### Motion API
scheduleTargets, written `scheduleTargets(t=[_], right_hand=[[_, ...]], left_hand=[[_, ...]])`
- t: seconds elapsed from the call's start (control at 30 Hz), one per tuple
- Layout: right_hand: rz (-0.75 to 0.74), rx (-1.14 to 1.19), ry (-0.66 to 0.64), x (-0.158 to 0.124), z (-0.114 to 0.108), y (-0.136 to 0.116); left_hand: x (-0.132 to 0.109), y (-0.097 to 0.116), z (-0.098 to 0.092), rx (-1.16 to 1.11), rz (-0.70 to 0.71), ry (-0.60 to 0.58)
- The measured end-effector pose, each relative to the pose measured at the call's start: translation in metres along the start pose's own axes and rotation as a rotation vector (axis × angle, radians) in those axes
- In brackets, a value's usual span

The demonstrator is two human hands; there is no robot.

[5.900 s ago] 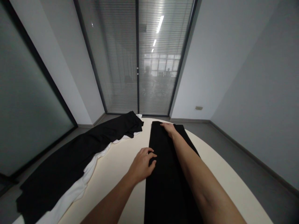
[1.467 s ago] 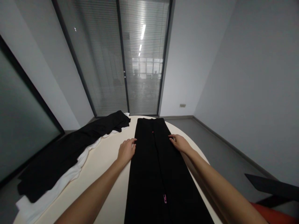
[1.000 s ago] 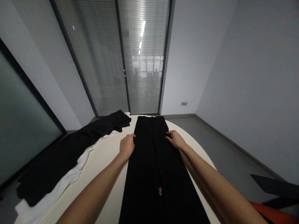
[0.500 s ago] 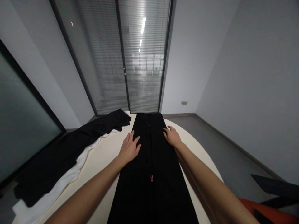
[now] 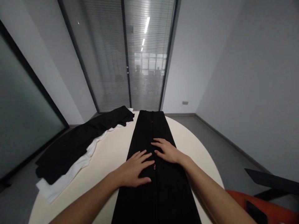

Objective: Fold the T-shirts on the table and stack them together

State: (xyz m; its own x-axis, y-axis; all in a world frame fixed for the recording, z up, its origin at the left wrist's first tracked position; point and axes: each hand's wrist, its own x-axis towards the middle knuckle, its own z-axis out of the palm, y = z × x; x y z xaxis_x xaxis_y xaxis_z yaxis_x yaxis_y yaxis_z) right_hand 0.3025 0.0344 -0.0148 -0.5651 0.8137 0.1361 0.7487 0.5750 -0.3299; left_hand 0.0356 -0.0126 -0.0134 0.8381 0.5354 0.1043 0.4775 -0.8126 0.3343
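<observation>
A long black garment lies flat down the middle of the cream table, running away from me. A small pink mark shows on it between my hands. My left hand rests palm down on the garment's left half, fingers spread. My right hand lies flat on its right half, a little farther from me, fingers stretched toward the left. Neither hand holds anything.
A pile of black cloth over white cloth lies along the table's left edge. An orange seat sits at the lower right. Glass doors with blinds stand beyond the table's far end.
Both hands have slid back toward me along the garment and come closer together at its middle. They were pinching its side edges 1.5 s ago and now lie flat.
</observation>
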Motion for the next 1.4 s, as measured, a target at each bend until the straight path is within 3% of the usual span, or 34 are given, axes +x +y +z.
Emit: scheduleTargets(t=[0.13,0.27,0.43,0.7,1.0,1.4], right_hand=[[-0.134,0.081,0.024,-0.012,-0.01,-0.011],[-0.149,0.081,0.027,-0.011,-0.013,-0.015],[-0.157,0.06,0.021,-0.006,-0.008,-0.015],[-0.166,0.139,0.044,-0.006,-0.005,-0.014],[-0.129,0.209,0.055,-0.008,-0.004,-0.009],[-0.099,0.243,0.059,-0.008,-0.006,-0.012]], left_hand=[[0.003,0.007,-0.004,-0.02,0.12,0.069],[0.006,0.018,-0.002,0.08,0.295,0.04],[0.008,0.027,0.004,0.093,0.393,0.037],[0.01,0.034,0.006,0.058,0.404,0.022],[-0.002,0.045,-0.004,-0.177,0.344,-0.106],[-0.001,0.057,0.0,-0.025,0.402,-0.128]])
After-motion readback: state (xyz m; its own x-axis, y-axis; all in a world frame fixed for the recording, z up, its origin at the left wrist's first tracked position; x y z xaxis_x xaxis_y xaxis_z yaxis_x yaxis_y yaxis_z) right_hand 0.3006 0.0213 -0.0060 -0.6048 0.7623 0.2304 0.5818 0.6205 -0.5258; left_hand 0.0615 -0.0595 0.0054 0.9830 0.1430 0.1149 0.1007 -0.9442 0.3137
